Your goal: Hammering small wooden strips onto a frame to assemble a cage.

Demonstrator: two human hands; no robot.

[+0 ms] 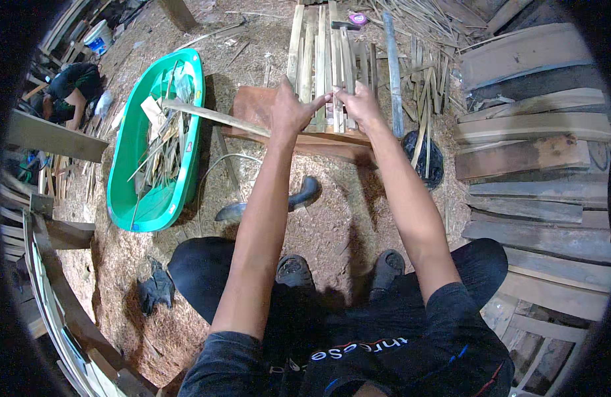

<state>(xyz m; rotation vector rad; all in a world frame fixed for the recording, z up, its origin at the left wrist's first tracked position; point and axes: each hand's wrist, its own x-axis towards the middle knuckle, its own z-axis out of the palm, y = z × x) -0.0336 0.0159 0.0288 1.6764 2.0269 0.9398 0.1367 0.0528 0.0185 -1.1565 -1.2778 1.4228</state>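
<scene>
My left hand point(292, 111) and my right hand point(360, 107) reach over a row of thin wooden strips point(320, 73) lying side by side, pointing away from me. Both thumbs stretch inward and nearly meet above the strips, while the other fingers, partly hidden, extend forward along the row's two sides. No grip on a strip is visible. The strips' near ends rest on a low reddish-brown wooden block point(252, 106). Across their far part lies a hammer point(346, 26), beside a pink tape measure point(358, 18).
At left, a green tub point(194, 126) holds wood scraps; a flat stick point(219, 118) reaches from it toward my left wrist. A dark curved object point(269, 201) lies before my feet. Planks point(537, 145) line the right side. A black plastic bag point(430, 162) and a crouching person point(74, 89) are visible.
</scene>
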